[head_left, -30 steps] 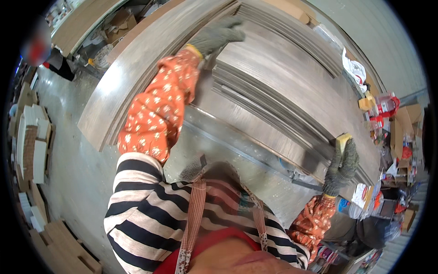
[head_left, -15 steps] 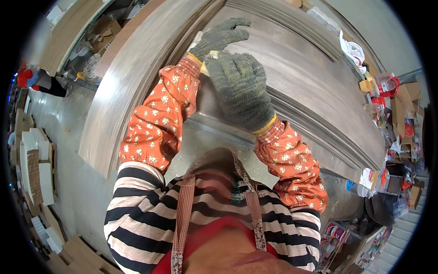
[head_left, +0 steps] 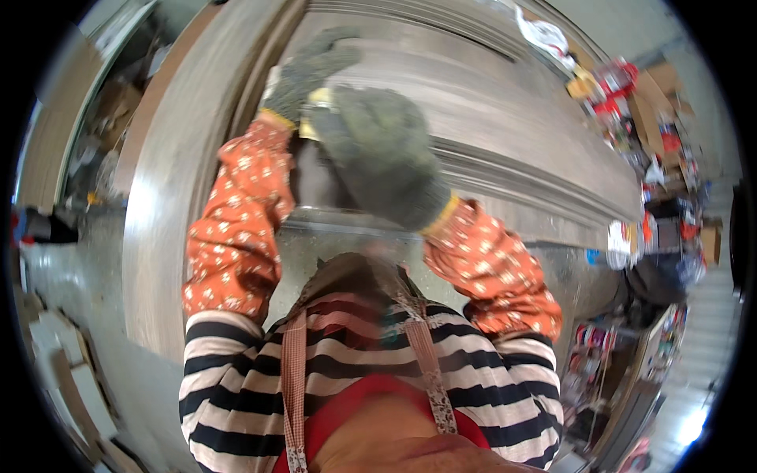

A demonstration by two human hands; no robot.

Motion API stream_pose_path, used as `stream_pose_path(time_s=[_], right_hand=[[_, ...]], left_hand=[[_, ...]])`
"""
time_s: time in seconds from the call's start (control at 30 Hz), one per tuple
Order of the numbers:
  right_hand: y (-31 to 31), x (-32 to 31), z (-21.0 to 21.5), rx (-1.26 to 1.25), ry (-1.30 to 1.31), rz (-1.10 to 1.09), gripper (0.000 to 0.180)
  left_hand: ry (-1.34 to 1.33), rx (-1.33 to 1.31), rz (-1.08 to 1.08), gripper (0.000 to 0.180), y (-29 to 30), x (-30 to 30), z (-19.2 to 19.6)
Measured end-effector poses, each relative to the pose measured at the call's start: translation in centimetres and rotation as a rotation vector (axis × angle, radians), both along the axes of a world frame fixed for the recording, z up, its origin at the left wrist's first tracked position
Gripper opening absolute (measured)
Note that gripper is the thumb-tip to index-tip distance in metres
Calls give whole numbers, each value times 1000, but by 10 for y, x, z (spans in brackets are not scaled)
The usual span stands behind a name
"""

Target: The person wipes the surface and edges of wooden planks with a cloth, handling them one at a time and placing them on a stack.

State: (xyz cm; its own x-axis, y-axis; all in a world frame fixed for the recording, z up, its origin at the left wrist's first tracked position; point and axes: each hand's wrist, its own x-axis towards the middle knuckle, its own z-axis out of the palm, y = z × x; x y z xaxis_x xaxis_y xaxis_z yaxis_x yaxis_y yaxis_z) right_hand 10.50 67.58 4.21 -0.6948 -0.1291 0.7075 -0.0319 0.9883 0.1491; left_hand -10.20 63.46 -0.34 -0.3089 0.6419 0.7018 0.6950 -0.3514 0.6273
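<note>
Both my hands wear dark grey knitted gloves with yellow cuffs, over the near left part of a stack of grey-brown wood-grain boards (head_left: 473,102). My left hand (head_left: 311,71) lies at the left side of the top board, its fingers stretched and apart. Closer to me, my right hand (head_left: 382,150) is bent with its back up, its fingers curled over a small pale yellowish piece (head_left: 307,126). Only the edge of that piece shows beside the fingers, so its kind is unclear. Motion blurs both gloves.
A long wood-grain panel (head_left: 162,213) runs along my left. Cardboard boxes (head_left: 650,94), red-lidded containers and a white plastic bag (head_left: 544,35) crowd the right side. Pale board pieces (head_left: 67,347) lie at the lower left. Part of a person (head_left: 47,229) shows at the far left.
The whole view has shifted, so the hands and boards appear farther left. Both hands keep nearly the same pose, and the pale piece stays at my right hand's fingers.
</note>
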Motion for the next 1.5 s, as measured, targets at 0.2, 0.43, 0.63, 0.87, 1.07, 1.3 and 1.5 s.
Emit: stream_pose_path(time_s=[0.2, 0.43, 0.63, 0.87, 1.07, 1.3, 1.5], right_hand=[[85, 111, -12, -65, -144, -305, 49], [246, 323, -47, -87, 39, -1017, 39], [144, 193, -11, -98, -36, -580, 35], [259, 309, -52, 214, 90, -728, 33], [357, 413, -75, -68, 228, -1120, 34], [209, 253, -51, -111, 334, -247, 39], [250, 300, -51, -5, 144, -520, 38]], left_hand=[[-382, -295, 33, 46, -4, 12, 22], [-109, -247, -23, 46, -3, 7, 19], [-272, -432, 99, 50, -5, 32, 44], [-83, -573, 207, 56, -9, 25, 49], [-95, -748, 132, 52, -7, -8, 46], [725, -678, 152, 42, 147, 179, 82], [722, -569, 25, 47, 230, 227, 56]])
